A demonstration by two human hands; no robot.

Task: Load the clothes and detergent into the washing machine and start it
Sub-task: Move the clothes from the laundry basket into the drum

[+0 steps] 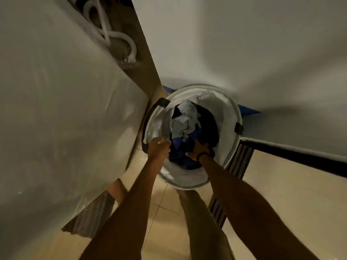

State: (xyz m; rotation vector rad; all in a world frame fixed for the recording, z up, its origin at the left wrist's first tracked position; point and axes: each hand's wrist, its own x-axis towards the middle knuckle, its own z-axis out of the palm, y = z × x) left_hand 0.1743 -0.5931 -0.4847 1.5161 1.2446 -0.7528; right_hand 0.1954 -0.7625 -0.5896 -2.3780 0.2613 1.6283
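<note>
A round white laundry basket with dark handles stands on the floor in the corner, seen from straight above. Inside lie crumpled clothes: a pale grey-blue garment on top, dark blue cloth and black cloth beneath. My left hand grips the basket's near-left rim. My right hand, with a dark band at the wrist, reaches inside and closes on the dark clothes. No detergent is in view.
A large white appliance body fills the left side, with white hoses behind it. White walls close in the corner. A striped mat and beige floor tiles lie to the right.
</note>
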